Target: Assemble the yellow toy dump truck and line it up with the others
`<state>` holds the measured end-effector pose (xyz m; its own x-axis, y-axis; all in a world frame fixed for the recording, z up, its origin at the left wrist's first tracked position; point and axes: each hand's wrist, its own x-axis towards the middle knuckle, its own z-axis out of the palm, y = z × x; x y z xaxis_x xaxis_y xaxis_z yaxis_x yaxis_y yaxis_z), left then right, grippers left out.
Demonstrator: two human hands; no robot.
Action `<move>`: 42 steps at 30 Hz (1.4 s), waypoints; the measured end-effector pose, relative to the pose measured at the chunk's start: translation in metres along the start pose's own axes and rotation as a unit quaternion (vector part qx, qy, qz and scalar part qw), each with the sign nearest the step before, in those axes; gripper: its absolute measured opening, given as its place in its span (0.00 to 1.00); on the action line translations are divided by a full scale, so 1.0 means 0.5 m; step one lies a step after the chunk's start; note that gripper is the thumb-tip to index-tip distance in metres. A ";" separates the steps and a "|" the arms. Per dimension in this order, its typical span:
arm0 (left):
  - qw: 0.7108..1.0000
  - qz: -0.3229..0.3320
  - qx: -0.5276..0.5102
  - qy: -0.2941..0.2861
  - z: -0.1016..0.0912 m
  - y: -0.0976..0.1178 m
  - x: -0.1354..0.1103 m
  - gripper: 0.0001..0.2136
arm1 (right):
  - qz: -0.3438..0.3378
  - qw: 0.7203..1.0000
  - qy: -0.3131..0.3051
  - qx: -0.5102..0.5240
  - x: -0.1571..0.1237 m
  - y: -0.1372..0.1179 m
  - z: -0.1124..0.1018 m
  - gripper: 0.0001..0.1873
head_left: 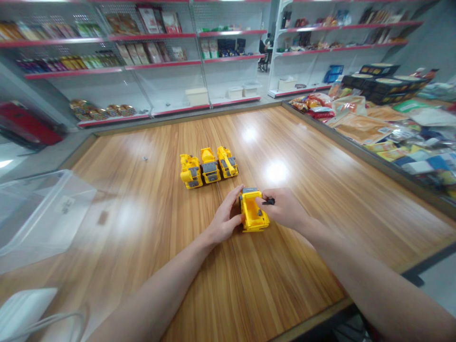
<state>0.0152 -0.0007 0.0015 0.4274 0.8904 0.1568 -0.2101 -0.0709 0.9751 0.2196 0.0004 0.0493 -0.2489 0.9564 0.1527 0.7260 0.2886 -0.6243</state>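
A yellow toy truck (252,213) with grey parts sits on the wooden table (149,209) in front of me. My left hand (225,219) grips its left side, fingers curled round the cab. From the other side my right hand (285,208) reaches in, pinching a small black part (270,202) at the truck's upper right edge. Just beyond stand three more yellow toy trucks (208,167) side by side in a row.
A clear plastic bin (39,213) lies at the left of the table, a white object (24,308) near the front left corner. Packaged goods (384,123) fill a counter on the right. Store shelves (149,61) line the back wall.
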 end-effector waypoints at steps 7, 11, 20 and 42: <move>1.000 0.002 -0.029 -0.006 0.005 0.004 -0.001 0.37 | 0.010 1.000 0.010 -0.011 -0.004 -0.003 0.002 0.19; 1.000 -0.001 -0.007 0.006 0.007 0.003 0.000 0.37 | 0.015 1.000 0.008 -0.002 -0.003 -0.002 0.003 0.19; 0.985 0.071 0.122 -0.099 -0.004 0.012 -0.006 0.47 | 0.008 1.000 -0.007 0.008 0.006 0.016 -0.001 0.21; 0.902 0.154 0.399 0.049 0.015 -0.001 0.000 0.32 | 0.048 0.996 0.055 0.050 0.012 0.010 -0.021 0.20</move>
<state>0.0217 -0.0042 0.0022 0.3682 0.8059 0.4637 0.4119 -0.5885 0.6957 0.2285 0.0078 0.0554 -0.1057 0.9799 0.1694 0.6733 0.1959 -0.7129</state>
